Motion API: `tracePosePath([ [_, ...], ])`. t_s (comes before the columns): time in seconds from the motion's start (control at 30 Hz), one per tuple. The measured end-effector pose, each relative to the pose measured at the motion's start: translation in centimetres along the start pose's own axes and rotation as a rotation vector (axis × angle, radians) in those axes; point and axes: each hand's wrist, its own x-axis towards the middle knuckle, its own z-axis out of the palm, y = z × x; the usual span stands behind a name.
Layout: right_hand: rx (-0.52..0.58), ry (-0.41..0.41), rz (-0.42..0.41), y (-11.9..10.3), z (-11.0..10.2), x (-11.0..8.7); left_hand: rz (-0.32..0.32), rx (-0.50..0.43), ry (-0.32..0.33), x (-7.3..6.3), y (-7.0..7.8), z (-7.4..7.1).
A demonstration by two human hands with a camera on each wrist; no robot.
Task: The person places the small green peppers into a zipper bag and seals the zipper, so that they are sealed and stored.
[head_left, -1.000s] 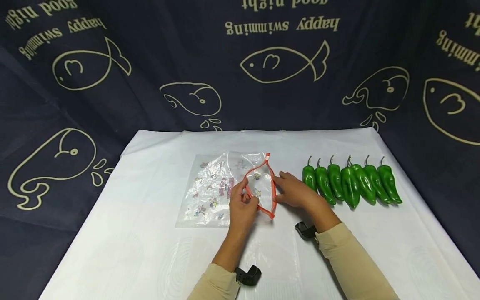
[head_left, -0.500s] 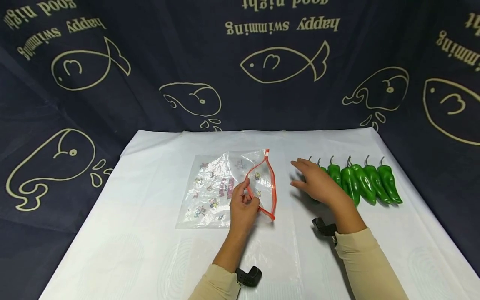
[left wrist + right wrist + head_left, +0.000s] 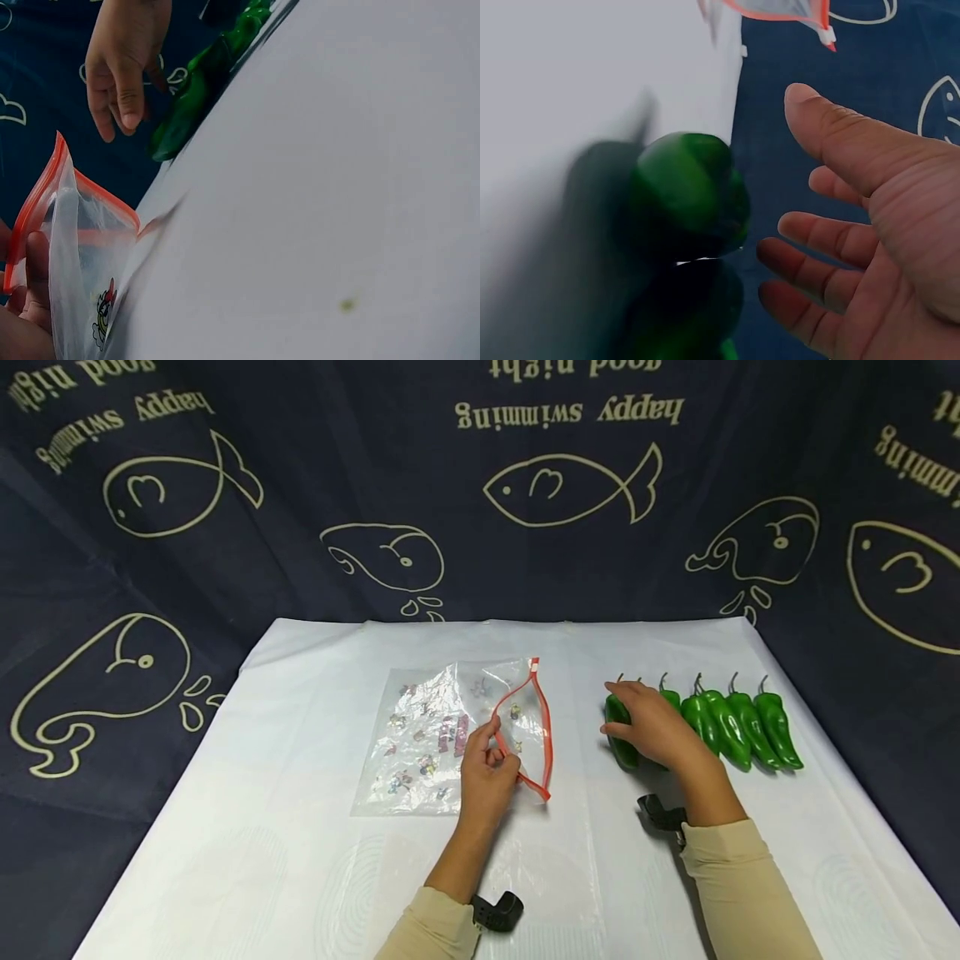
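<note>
A clear zip bag [image 3: 420, 743] with cartoon prints and a red-edged mouth lies mid-table, its mouth spread apart and facing right. My left hand [image 3: 489, 768] pinches the near side of that red rim; in the left wrist view its fingers [image 3: 37, 277] show at the bag's edge. Over the leftmost green pepper [image 3: 621, 735] of a row is my right hand [image 3: 656, 727], thumb and fingers spread apart. In the right wrist view a pepper [image 3: 686, 195] sits beside the hand, with a gap between it and the fingertips.
Several more green peppers [image 3: 726, 731] lie side by side to the right, stems pointing away. A white cloth [image 3: 300, 860] covers the table. Behind it hangs a dark curtain [image 3: 480, 568] with fish and whale drawings.
My right hand has let go of the bag's red rim and moved right, over the leftmost pepper. The left hand has stayed on the rim, and the bag's mouth is still spread.
</note>
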Motion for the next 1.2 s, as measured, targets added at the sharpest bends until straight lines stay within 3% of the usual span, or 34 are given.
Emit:
tracePosePath([
  [0.43,-0.026,-0.029,0.032,0.6,0.6,0.3,0.013,0.008,-0.004,0.0,0.1,0.1],
  [0.97,-0.121,-0.054,0.078,-0.5,1.4,1.0,0.007,0.015,-0.016,-0.2,-0.2,-0.1],
  [1.2,-0.123,-0.083,0.062,-0.8,1.1,1.2,0.014,0.018,-0.013,-0.1,-0.2,0.0],
])
